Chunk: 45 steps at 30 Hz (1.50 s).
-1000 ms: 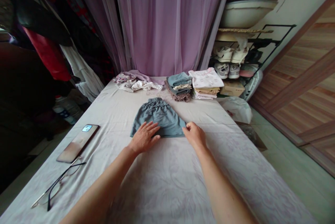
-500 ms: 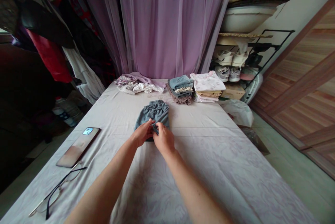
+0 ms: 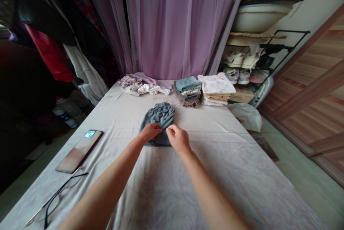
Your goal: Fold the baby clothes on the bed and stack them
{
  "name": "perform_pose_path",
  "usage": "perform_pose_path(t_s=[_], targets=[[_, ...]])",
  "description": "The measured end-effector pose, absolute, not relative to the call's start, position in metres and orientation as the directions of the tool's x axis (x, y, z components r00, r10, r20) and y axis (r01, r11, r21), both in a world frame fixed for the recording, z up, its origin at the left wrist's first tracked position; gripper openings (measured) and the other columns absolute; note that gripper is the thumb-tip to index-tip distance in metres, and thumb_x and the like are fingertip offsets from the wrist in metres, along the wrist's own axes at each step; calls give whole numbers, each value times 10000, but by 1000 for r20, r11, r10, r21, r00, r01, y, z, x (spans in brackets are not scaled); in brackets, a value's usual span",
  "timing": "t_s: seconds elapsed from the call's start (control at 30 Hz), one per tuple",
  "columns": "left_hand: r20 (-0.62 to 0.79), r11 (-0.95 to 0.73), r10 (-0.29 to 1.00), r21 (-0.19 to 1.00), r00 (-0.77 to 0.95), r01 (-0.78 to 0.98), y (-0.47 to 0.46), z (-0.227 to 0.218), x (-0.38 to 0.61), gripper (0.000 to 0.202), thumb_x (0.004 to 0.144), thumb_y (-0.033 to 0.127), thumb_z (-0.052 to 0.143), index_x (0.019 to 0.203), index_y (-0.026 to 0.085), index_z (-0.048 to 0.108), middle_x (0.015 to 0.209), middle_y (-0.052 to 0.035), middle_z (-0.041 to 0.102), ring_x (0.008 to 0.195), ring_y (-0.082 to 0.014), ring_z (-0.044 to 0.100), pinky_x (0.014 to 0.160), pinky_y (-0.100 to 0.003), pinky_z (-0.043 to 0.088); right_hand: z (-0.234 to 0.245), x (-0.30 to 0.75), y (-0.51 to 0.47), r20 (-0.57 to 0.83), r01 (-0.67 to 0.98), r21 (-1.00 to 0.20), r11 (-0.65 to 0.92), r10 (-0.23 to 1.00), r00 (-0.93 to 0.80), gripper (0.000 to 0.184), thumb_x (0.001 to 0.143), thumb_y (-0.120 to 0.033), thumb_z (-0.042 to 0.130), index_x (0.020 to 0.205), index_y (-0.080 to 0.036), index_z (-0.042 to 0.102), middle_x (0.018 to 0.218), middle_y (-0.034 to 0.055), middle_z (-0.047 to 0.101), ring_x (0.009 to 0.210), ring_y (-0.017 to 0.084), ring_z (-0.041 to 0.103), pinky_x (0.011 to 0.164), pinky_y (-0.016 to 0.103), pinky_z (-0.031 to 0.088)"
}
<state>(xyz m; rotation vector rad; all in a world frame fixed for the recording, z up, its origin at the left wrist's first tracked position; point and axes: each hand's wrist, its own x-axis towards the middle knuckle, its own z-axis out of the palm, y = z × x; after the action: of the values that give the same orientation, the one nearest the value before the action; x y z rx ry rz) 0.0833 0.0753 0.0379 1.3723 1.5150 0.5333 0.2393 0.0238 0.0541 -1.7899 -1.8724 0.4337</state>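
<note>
A small grey-blue garment with an elastic waistband (image 3: pixel 159 118) lies folded in half lengthwise on the pale bed sheet (image 3: pixel 204 158), waistband away from me. My left hand (image 3: pixel 149 131) rests on its near left part with the fingers curled onto the cloth. My right hand (image 3: pixel 177 139) sits at the near right edge, fingers bent and pinched against the fabric's hem.
At the far end lie a loose heap of clothes (image 3: pixel 141 85) and two folded stacks (image 3: pixel 188 92) (image 3: pixel 217 89). A phone (image 3: pixel 80 149) and glasses (image 3: pixel 55 199) lie at my left. A shoe rack (image 3: pixel 249 65) and plastic bag (image 3: pixel 245 115) stand to the right.
One second ago the garment lay spread wide with my hands at its two lower corners. Its right side has been folded over to the left, and my right hand now draws back slightly.
</note>
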Motion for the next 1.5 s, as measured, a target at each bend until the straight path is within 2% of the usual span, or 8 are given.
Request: perform_pose_path(t_s=[0.2, 0.4, 0.53, 0.77, 0.93, 1.1, 1.27, 1.5], targets=[[-169, 25, 975, 734, 146, 679, 74, 39, 86, 423, 824, 303, 600, 1230, 184, 617, 831, -36, 686, 715, -178, 641, 644, -258, 504, 52, 269, 42, -66, 874, -470, -120, 993, 100, 351, 871, -434, 564, 1151, -226, 597, 936, 41, 740, 898, 206, 686, 714, 267, 448], [-9, -205, 970, 510, 244, 835, 74, 51, 102, 470, 847, 227, 576, 1318, 223, 561, 1044, -79, 717, 1003, -250, 656, 888, -331, 472, 43, 267, 32, -93, 904, -406, -134, 990, 105, 472, 850, -261, 550, 1318, -249, 493, 959, 43, 734, 890, 218, 688, 700, 280, 449], [-45, -163, 975, 522, 218, 837, 75, 48, 114, 459, 882, 257, 555, 1335, 194, 534, 1068, -93, 719, 1018, -250, 655, 898, -330, 467, 40, 280, 33, -85, 912, -388, -130, 991, 105, 409, 870, -254, 506, 1277, -257, 550, 1002, 48, 735, 894, 217, 682, 716, 285, 454], [-59, -158, 968, 609, 243, 777, 69, 43, 107, 618, 805, 343, 645, 1384, 201, 478, 1167, -107, 679, 1083, -273, 628, 913, -354, 468, 57, 297, 88, 111, 935, -319, 156, 986, -127, 414, 925, -171, 392, 1263, -298, 595, 1153, 42, 663, 984, 169, 631, 810, 250, 448], [-56, -136, 972, 654, 228, 744, 55, 41, 94, 689, 763, 359, 658, 1406, 209, 460, 1080, -91, 684, 923, -236, 653, 829, -344, 502, 59, 302, 135, 54, 893, -268, 362, 931, -361, 382, 878, -165, 492, 1190, -327, 642, 1189, 19, 605, 1082, 155, 582, 918, 230, 416], [-39, -75, 988, 728, 151, 682, 52, 39, 94, 607, 785, 294, 615, 1377, 225, 495, 949, -45, 651, 678, -136, 605, 700, -288, 515, 52, 321, 159, 7, 859, -281, 428, 896, -444, 276, 882, -208, 517, 1091, -258, 689, 1148, 35, 616, 1057, 150, 580, 915, 222, 411], [-136, 33, 977, 859, 164, 511, 79, 47, 96, 574, 838, 285, 567, 1398, 234, 456, 934, -29, 631, 638, -110, 594, 559, -223, 502, 48, 334, 177, -56, 845, -284, 453, 872, -486, 245, 870, -178, 515, 1001, -212, 720, 1052, 33, 679, 1039, 146, 583, 896, 201, 408], [-56, -31, 995, 623, 84, 781, 113, 39, 84, 508, 822, 227, 611, 1323, 164, 553, 1001, -82, 703, 902, -232, 663, 829, -347, 520, 41, 329, 178, -41, 853, -285, 437, 883, -467, 235, 888, -223, 507, 893, -208, 742, 1030, 34, 699, 1033, 148, 580, 894, 206, 397]])
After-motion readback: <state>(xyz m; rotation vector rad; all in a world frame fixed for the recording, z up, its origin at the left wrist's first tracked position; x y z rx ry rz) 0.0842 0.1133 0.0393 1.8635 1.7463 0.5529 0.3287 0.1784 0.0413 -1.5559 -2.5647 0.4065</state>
